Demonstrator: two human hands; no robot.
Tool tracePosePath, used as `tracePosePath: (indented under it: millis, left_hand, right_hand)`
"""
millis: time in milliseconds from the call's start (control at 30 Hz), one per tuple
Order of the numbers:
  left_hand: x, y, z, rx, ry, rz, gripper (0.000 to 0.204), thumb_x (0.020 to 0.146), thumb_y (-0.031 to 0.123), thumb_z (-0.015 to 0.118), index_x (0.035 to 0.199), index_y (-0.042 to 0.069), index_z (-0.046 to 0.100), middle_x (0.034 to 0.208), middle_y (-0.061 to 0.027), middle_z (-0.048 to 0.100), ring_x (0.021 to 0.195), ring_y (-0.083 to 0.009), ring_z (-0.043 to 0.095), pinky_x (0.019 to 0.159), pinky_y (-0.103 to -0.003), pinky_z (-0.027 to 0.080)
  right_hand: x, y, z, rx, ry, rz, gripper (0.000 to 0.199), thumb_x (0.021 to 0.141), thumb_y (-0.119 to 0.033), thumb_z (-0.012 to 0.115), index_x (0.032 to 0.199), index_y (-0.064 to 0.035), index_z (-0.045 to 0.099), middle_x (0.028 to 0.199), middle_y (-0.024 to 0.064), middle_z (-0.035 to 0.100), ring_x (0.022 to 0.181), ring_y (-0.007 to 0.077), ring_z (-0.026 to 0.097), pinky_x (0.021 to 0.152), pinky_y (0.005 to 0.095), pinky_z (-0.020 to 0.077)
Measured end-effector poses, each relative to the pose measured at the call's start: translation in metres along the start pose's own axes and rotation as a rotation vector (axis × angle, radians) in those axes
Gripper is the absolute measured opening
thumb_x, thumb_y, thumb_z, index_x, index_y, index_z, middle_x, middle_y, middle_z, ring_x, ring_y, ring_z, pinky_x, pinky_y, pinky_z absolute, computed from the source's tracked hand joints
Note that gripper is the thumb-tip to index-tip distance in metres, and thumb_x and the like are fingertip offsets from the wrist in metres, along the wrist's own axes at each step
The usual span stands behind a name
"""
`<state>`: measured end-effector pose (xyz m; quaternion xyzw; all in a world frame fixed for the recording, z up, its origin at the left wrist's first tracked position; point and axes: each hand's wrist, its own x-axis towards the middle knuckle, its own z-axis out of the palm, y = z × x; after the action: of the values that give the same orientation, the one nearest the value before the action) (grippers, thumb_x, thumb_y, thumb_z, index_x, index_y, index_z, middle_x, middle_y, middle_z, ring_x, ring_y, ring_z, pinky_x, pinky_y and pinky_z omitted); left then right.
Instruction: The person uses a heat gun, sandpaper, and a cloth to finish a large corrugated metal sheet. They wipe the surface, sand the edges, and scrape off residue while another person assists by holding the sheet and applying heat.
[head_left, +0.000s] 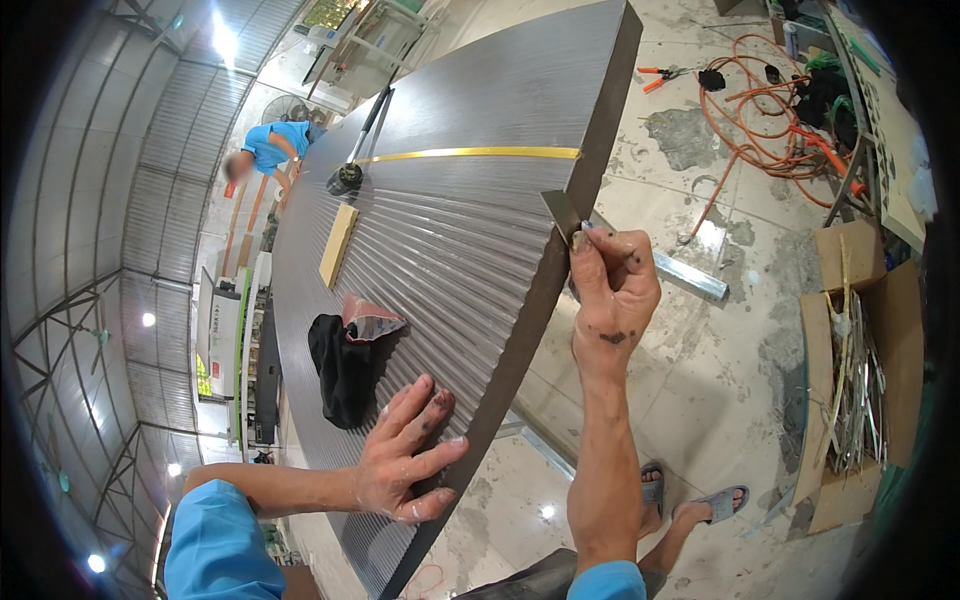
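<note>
A large grey panel (500, 100) with a ribbed, fluted face lies in front of me. My left hand (408, 455) rests on its near part, fingers spread and holding nothing. My right hand (615, 285) is closed on a thin flat scraper blade (562, 214), which sits against the panel's right edge just below a gold strip (470, 153) crossing the face. Beyond my left fingertips lie a black cloth (338, 370) and a crumpled reddish, printed piece (370, 318). Farther up are a pale yellow block (339, 246) and a black-headed mallet (345, 178).
An orange hose (730, 150) coils on the stained floor at the right, near orange-handled pliers (660, 77). A cardboard box (818, 400) holds thin metal strips. Metal bars (690, 275) run beneath the panel. Another person in blue (275, 148) bends at the far left.
</note>
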<state>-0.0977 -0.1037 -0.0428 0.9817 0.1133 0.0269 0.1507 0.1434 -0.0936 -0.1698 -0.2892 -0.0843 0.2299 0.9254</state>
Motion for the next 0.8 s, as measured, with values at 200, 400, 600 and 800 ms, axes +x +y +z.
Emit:
tracePosePath:
  millis: [200,400,600,800]
  left_hand:
    - [0.001,0.000,0.000,0.003,0.006,-0.002,0.059,0.089,0.041,0.060,0.141,0.013,0.060,0.158,-0.0259,0.037,0.151,-0.0462,0.026,0.118,-0.058,0.023]
    - [0.002,0.000,0.002,0.007,0.007,-0.002,0.059,0.089,0.041,0.059,0.142,0.013,0.060,0.158,-0.0266,0.038,0.151,-0.0469,0.026,0.118,-0.059,0.023]
    - [0.002,0.000,-0.003,-0.006,-0.016,0.002,0.059,0.091,0.040,0.057,0.143,0.011,0.058,0.157,-0.0274,0.038,0.150,-0.0474,0.026,0.118,-0.059,0.022]
    - [0.000,0.001,-0.005,-0.004,0.018,-0.025,0.061,0.092,0.034,0.054,0.144,0.003,0.054,0.155,-0.0268,0.041,0.150,-0.0455,0.029,0.121,-0.054,0.021]
  right_hand:
    - [-0.005,0.002,0.000,0.065,-0.017,0.046,0.016,0.096,-0.013,0.073,0.090,-0.0042,0.062,0.075,-0.0063,0.053,0.067,0.0018,0.042,0.059,0.0180,0.0346]
    - [-0.026,0.006,-0.005,-0.049,0.003,0.039,0.015,0.094,-0.013,0.074,0.090,-0.0035,0.063,0.075,-0.0051,0.059,0.066,0.0021,0.045,0.059,0.0186,0.0381]
    - [-0.072,0.004,-0.015,-0.095,-0.112,0.067,0.013,0.093,-0.010,0.075,0.096,-0.0021,0.065,0.076,0.0021,0.067,0.066,0.0050,0.054,0.058,0.0222,0.0441]
    - [-0.096,-0.024,-0.024,-0.024,-0.207,0.270,0.015,0.096,-0.008,0.069,0.106,0.0015,0.061,0.082,0.0084,0.070,0.071,0.0104,0.063,0.066,0.0240,0.0498]
